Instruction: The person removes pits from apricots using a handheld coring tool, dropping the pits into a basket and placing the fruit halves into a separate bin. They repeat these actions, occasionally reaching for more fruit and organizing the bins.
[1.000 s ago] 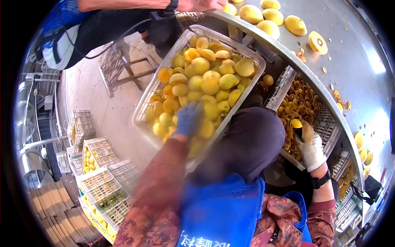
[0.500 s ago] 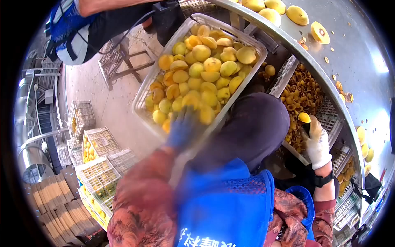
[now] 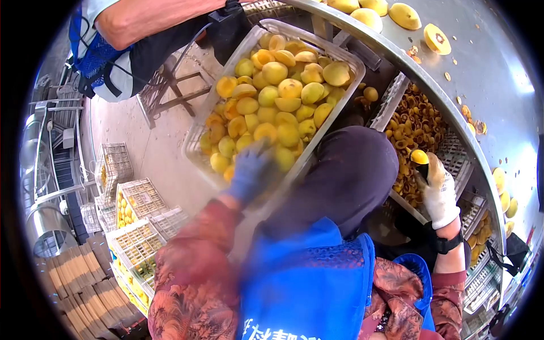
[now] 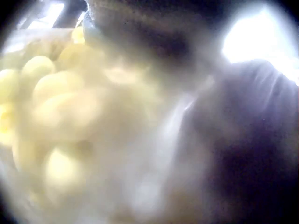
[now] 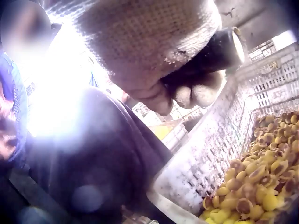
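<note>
My left hand [image 3: 252,173], in a blue glove, reaches over the near end of a white plastic crate [image 3: 195,133] heaped with yellow peach halves [image 3: 275,96]. Its fingers stretch forward, blurred, with the tips right at the fruit. A haze covers much of the left wrist view, where pale peach halves [image 4: 56,88] show at left. In a white knitted glove, my right hand [image 3: 439,195] grips a black-handled tool [image 5: 210,58] with a yellow end. It is above a second crate [image 5: 187,186] of brown and yellow fruit scraps [image 5: 257,182]; the tool's other end is hidden.
A curved metal table [image 3: 481,73] carries large peach halves [image 3: 405,16] and small scraps. My knee [image 3: 357,161] stands between the crates. Another person's arm [image 3: 153,20] is at the upper left. Stacked crates [image 3: 136,241] and cardboard [image 3: 71,272] lie at left.
My left hand has shifted slightly, staying over the near part of the peach crate. My right hand keeps hold of the tool and sits slightly farther right. The other person's arm has come farther into view.
</note>
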The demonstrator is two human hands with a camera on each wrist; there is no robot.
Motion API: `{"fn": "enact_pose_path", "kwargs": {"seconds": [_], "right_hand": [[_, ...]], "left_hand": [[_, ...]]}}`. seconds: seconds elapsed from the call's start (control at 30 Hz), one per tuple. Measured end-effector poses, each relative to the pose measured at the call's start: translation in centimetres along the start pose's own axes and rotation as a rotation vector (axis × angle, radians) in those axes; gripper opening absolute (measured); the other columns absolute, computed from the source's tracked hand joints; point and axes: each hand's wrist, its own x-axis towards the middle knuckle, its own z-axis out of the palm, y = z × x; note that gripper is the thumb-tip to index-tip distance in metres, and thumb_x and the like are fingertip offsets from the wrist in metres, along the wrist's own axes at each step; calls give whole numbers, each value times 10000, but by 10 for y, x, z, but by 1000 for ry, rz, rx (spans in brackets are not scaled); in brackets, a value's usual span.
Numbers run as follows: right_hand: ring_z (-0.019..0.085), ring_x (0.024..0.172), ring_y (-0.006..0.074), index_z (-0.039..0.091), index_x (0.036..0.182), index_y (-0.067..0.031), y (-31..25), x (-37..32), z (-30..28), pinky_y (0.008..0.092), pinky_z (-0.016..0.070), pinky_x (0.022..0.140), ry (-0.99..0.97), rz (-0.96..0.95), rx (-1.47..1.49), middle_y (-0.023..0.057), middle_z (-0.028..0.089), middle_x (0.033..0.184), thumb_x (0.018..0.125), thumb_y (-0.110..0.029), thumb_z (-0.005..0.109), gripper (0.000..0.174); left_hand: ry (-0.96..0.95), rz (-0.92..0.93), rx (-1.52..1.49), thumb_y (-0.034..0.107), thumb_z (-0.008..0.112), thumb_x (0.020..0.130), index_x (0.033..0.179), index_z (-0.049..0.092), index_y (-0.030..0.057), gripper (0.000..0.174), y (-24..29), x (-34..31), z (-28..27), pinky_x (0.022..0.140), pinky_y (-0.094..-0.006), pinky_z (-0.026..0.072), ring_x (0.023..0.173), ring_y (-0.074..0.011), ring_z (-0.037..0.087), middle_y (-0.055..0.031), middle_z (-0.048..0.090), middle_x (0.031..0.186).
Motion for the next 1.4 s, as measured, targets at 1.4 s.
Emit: {"fn": "enact_pose_path", "kwargs": {"seconds": [1.4], "right_hand": [[627,740,350,486,1151,-58,14,10,-11,425,517,618,122,-36,-69,160,611,921,735,-128,717,481]], "left_hand": [[-95,173,-18,269,669,781,1366,442,161,637,37,260,62,1019,-464,365,1219,-396,433,-228,458,1310]]}}
